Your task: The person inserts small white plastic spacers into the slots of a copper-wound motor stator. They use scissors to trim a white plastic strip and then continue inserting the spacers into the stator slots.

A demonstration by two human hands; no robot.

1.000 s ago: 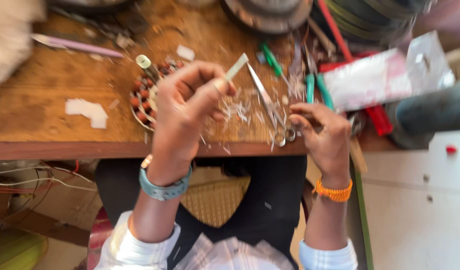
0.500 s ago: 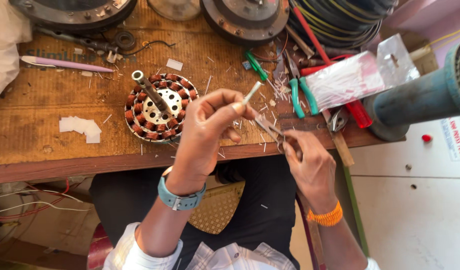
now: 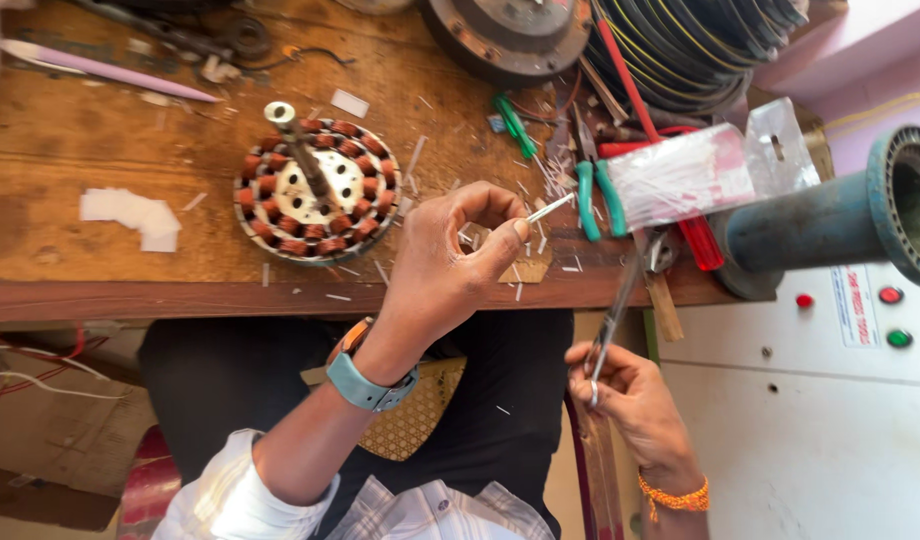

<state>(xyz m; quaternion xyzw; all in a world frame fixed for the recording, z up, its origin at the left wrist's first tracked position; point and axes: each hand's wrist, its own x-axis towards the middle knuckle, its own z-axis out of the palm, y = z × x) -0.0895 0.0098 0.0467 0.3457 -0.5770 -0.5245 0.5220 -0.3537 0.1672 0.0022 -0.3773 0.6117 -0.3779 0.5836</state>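
Note:
My left hand hovers over the front edge of the wooden workbench and pinches a thin white strip between thumb and fingers. Just to its left lies a round motor stator with copper-wound coils and a metal shaft. My right hand is lower, off the bench near my lap, and grips a pair of metal scissors that point up toward the bench edge. Many small white strip cuttings lie scattered on the wood around my left hand.
Green-handled pliers, a red-handled tool and a clear plastic bag lie at the right. A blue-grey pipe juts over a white cabinet with buttons. Coiled cables, a round motor part, paper scraps.
My right hand has dropped from the bench edge down toward my lap, carrying the scissors. My left hand stays over the bench with the strip. The view has shifted.

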